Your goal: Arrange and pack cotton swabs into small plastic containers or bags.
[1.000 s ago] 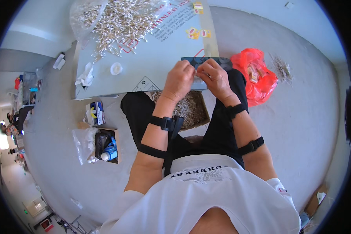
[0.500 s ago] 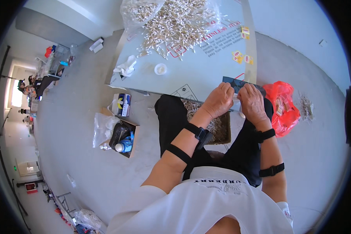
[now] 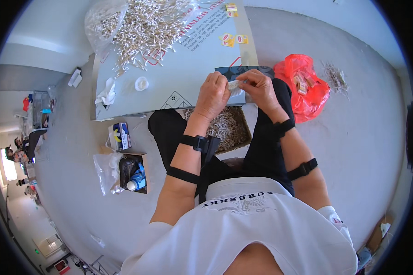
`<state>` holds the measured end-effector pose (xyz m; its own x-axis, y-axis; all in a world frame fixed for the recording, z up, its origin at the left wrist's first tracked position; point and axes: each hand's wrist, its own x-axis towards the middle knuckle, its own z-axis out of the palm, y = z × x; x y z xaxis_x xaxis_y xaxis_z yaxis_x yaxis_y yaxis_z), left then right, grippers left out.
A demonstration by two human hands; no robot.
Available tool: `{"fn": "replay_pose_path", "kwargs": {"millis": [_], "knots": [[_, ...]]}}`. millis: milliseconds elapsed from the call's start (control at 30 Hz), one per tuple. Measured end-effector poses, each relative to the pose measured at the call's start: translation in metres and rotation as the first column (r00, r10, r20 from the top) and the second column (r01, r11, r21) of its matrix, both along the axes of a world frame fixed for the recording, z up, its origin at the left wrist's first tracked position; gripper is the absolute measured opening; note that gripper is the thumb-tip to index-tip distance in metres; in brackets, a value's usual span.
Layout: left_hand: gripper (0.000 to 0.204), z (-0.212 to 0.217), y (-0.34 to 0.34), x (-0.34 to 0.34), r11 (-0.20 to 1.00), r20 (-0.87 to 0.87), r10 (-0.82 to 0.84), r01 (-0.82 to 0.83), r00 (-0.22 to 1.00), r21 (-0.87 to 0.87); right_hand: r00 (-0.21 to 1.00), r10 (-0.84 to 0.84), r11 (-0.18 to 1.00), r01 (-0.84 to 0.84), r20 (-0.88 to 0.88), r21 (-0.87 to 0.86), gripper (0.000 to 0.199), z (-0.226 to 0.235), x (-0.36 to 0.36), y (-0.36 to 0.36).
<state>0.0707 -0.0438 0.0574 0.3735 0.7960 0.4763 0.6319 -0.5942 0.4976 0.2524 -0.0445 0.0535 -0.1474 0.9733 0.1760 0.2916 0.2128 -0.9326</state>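
on the floor left of the bench (image 3: 128, 101), an open cardboard box (image 3: 146, 173) stands behind a blue-and-white carton (image 3: 122, 136), viewed from the person's seat toward the bench reversed: the carton lies closer to the bench. on the bench, a crumpled white tissue (image 3: 106, 94) lies by the left edge, near the near left corner; a small round white dish (image 3: 142, 83) sits to its right. toward the far edge lies a loose heap of cotton swabs (image 3: 147, 32).

the left hand (image 3: 212, 95) is closed, fingers curled, pinching the left side of a small white item (image 3: 234, 89). this item is held at the near right corner of the bench, above an open box of sticks (image 3: 245, 126) between the legs. the right hand (image 3: 257, 89) pinches at the item's upper right; its exact finger contact is unclear.

change: half a second ago the fingers largely covered the item; its pale top and ridged side are now exposed. this indicates an adjustment of grip, with the item not set down.

right of the bench, a red bag (image 3: 319, 98) rests on the floor.
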Motion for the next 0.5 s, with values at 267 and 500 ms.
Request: {"fn": "replay_pose_path", "kwargs": {"millis": [267, 500], "knots": [[0.009, -0.026, -0.011, 0.003, 0.947, 0.610, 0.171, 0.042, 0.774, -0.318, 0.904, -0.077, 0.978, -0.014, -0.421, -0.208, 0.006, -0.023, -0.007, -0.003], [0.006, -0.017, -0.013, 0.005, 0.971, 0.400, 0.178, -0.094, 0.899, -0.220, 0.992, -0.085, 0.994, 0.091, -0.099, 0.058, 0.007, -0.018, -0.009, -0.003]]}}
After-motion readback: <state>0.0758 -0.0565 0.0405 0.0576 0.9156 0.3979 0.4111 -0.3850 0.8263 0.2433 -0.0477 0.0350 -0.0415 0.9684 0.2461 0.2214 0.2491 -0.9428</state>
